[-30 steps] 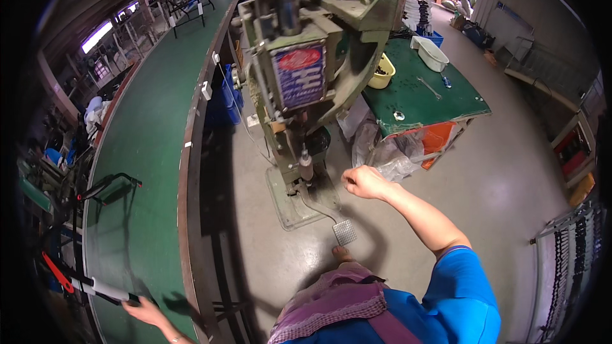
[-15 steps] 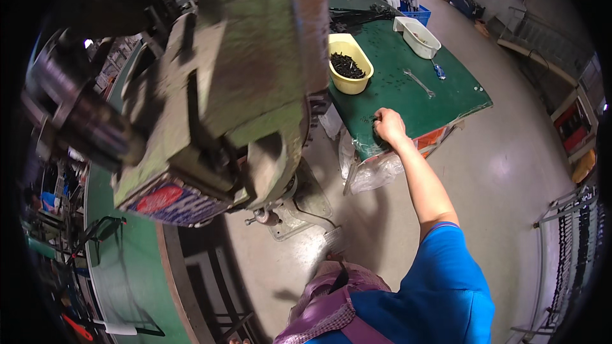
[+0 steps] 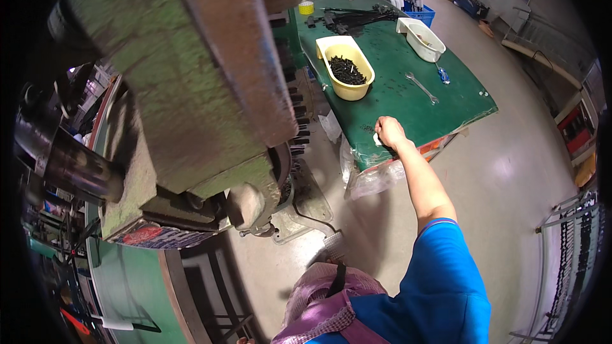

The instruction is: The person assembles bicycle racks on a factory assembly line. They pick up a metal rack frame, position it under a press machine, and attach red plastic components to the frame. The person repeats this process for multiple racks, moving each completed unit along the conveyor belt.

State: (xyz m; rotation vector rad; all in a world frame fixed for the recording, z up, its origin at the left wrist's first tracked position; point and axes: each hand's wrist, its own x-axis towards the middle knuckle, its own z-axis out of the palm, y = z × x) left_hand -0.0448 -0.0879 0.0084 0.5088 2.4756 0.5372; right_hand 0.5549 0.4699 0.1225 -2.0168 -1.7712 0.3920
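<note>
My right hand [image 3: 389,132] is at the near corner of a green-topped table [image 3: 408,121], arm stretched out, fingers curled down and pressed together. What they hold, if anything, is hidden. A small white patch [image 3: 377,141] shows under the fingers. Tiny dark bits [image 3: 368,129] lie scattered beside the fingertips. Beyond the hand stands a pale yellow tub [image 3: 352,92] with many small black pieces [image 3: 346,71] in it. Of my left hand, at most a skin-coloured sliver [image 3: 244,341] shows at the bottom edge; its fingers cannot be made out.
A large green machine [image 3: 172,89] fills the left, with a foot pedal [image 3: 333,243] below. On the table are a wrench [image 3: 422,88], a blue screwdriver [image 3: 443,75], a white tub [image 3: 422,44], yellow tape [image 3: 306,7] and black parts [image 3: 357,20]. Plastic sheeting [image 3: 376,181] hangs off its corner.
My view has shifted, so the machine appears further left and more of the table and yellow tub shows. My right hand stays at the table corner; a white patch now shows under its fingers.
</note>
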